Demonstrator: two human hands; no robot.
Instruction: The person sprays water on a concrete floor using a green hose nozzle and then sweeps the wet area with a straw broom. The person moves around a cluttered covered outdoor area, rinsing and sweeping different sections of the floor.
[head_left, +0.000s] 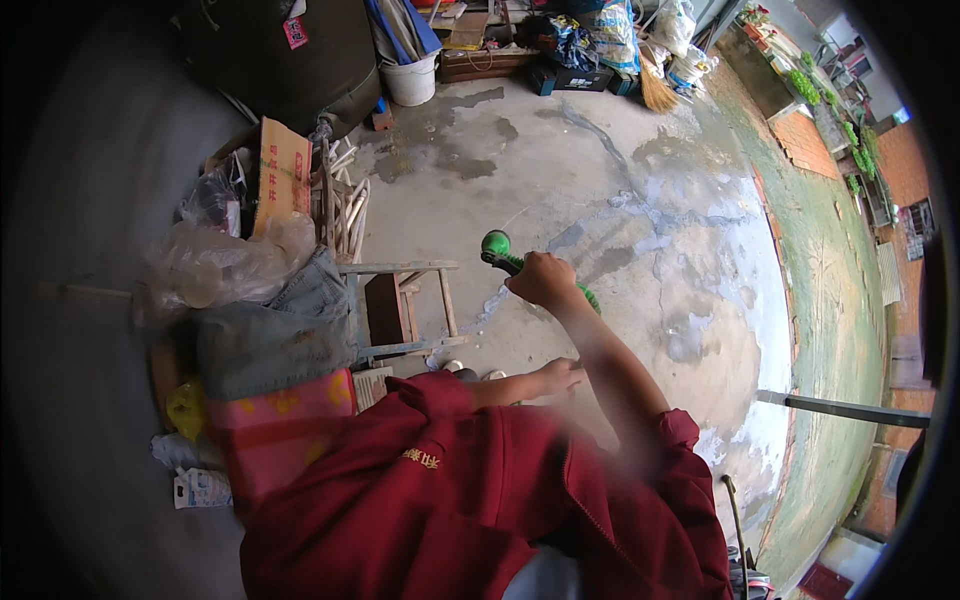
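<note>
A green and black hose spray nozzle (496, 243) is gripped in my right hand (545, 279), its round green head pointing to the upper left. Green coiled hose (589, 298) shows just behind that wrist, above the concrete floor (555, 180). Lower down, in front of my red jacket, my left hand (559, 376) is held with its fingers partly bent near the right forearm. Something small and dark shows at its fingertips; whether it is held cannot be told. A thin line, perhaps water, runs from the nozzle over the floor.
A wooden frame (448, 304) stands left of my hands, beside denim cloth (277, 345) and a cardboard sheet (283, 176). Along the far side are a white bucket (410, 79), a straw broom (658, 90) and several bags. Wet patches mark the floor; a dark pole (855, 411) crosses at right.
</note>
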